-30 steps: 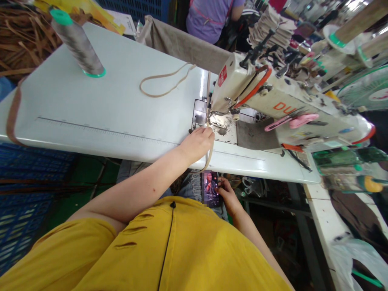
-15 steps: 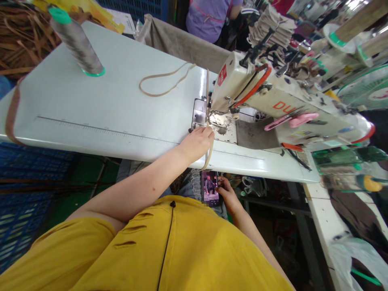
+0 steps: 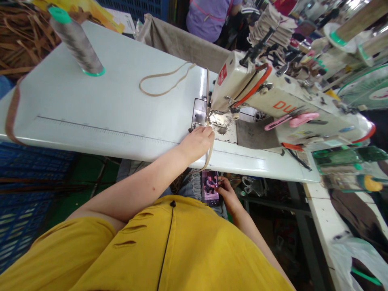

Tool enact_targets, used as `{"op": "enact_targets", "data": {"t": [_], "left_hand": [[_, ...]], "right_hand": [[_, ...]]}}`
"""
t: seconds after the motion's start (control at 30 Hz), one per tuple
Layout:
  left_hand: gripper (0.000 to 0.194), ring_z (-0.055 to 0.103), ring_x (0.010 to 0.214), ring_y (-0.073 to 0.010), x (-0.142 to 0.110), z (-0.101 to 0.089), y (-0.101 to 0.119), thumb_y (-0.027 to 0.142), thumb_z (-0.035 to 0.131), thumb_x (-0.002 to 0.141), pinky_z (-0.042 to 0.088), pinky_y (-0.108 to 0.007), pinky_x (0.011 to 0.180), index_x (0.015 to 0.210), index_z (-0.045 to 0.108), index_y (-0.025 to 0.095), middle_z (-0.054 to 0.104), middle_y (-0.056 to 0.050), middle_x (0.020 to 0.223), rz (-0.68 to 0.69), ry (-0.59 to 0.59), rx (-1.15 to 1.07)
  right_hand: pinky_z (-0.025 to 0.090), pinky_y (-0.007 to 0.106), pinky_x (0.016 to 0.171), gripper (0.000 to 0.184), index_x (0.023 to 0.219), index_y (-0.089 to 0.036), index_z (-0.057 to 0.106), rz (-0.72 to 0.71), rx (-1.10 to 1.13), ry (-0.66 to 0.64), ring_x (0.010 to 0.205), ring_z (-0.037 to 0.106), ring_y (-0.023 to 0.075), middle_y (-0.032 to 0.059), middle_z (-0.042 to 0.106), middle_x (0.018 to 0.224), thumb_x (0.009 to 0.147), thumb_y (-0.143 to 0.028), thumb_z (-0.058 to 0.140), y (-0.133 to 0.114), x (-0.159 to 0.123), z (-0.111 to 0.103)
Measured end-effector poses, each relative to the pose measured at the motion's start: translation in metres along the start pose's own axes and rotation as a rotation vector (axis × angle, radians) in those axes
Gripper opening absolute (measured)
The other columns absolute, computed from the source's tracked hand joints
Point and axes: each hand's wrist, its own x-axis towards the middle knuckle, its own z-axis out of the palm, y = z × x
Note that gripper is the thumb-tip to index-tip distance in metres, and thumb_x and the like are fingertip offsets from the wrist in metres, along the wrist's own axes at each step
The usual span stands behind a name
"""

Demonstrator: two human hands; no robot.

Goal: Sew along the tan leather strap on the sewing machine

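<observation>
My left hand (image 3: 198, 140) rests on the table just in front of the sewing machine's needle, its fingers closed on a narrow beige strap (image 3: 209, 152). That strap runs under the presser foot of the sewing machine (image 3: 257, 93) and droops over the table's front edge. Below the edge, in my lap, my right hand (image 3: 228, 194) is closed around a mobile phone (image 3: 210, 188) with a lit screen showing a seated figure. A loop of the same kind of cord (image 3: 151, 95) lies on the white table (image 3: 121, 89) beyond my left hand.
A cone of grey thread (image 3: 80, 46) stands at the table's left. A brown strap (image 3: 12, 113) hangs over the left end. Pink thread snips (image 3: 292, 120) lie on the machine. Blue crates (image 3: 33, 190) stand below left. A person in purple (image 3: 207, 20) is across the table.
The picture on the phone screen has changed. Both hands and the strap stay in the same place.
</observation>
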Motion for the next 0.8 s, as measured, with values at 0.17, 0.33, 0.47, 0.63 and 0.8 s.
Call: {"op": "enact_targets", "data": {"t": [0.17, 0.33, 0.47, 0.63, 0.8], "left_hand": [[0.027, 0.066, 0.115, -0.0263, -0.0009, 0.0008, -0.0005, 0.006, 0.047, 0.104, 0.051, -0.039, 0.109, 0.121, 0.067, 0.005, 0.067, -0.018, 0.125, -0.004, 0.013, -0.007], [0.027, 0.065, 0.116, -0.0266, -0.0006, 0.0019, -0.0002, 0.006, 0.048, 0.103, 0.05, -0.041, 0.11, 0.122, 0.067, 0.005, 0.067, -0.019, 0.125, -0.006, 0.024, -0.021], [0.026, 0.065, 0.116, -0.027, -0.0003, 0.0013, 0.0003, 0.006, 0.049, 0.103, 0.05, -0.041, 0.11, 0.121, 0.067, 0.004, 0.066, -0.019, 0.126, -0.012, 0.014, -0.032], [0.027, 0.065, 0.115, -0.0263, -0.0003, 0.001, 0.0004, 0.006, 0.047, 0.104, 0.051, -0.04, 0.109, 0.123, 0.067, 0.005, 0.066, -0.019, 0.126, -0.016, 0.013, -0.02], [0.026, 0.066, 0.115, -0.027, -0.0003, 0.002, 0.0001, 0.006, 0.047, 0.104, 0.05, -0.04, 0.109, 0.122, 0.067, 0.004, 0.067, -0.019, 0.126, -0.011, 0.01, -0.009]], "right_hand": [[0.047, 0.038, 0.083, 0.046, 0.108, -0.033, 0.068, -0.003, -0.004, 0.002, 0.088, 0.058, 0.0244, -0.0011, 0.06, 0.09, 0.064, -0.038, 0.082, 0.0006, 0.0003, 0.0002], [0.046, 0.037, 0.082, 0.045, 0.108, -0.033, 0.068, -0.009, -0.008, 0.007, 0.086, 0.056, 0.023, -0.0019, 0.058, 0.091, 0.065, -0.037, 0.081, -0.0008, -0.0007, 0.0004], [0.046, 0.037, 0.082, 0.046, 0.109, -0.033, 0.068, -0.007, -0.003, 0.005, 0.084, 0.056, 0.0219, -0.0027, 0.058, 0.09, 0.065, -0.035, 0.081, -0.0005, -0.0007, 0.0003], [0.046, 0.036, 0.081, 0.047, 0.109, -0.032, 0.067, -0.006, 0.001, -0.011, 0.086, 0.055, 0.0225, -0.0025, 0.059, 0.09, 0.064, -0.035, 0.082, -0.0003, 0.0003, -0.0023], [0.046, 0.036, 0.082, 0.047, 0.107, -0.032, 0.068, 0.005, -0.004, -0.013, 0.088, 0.056, 0.0233, -0.0019, 0.06, 0.091, 0.062, -0.033, 0.082, 0.0022, 0.0033, -0.0042]]}}
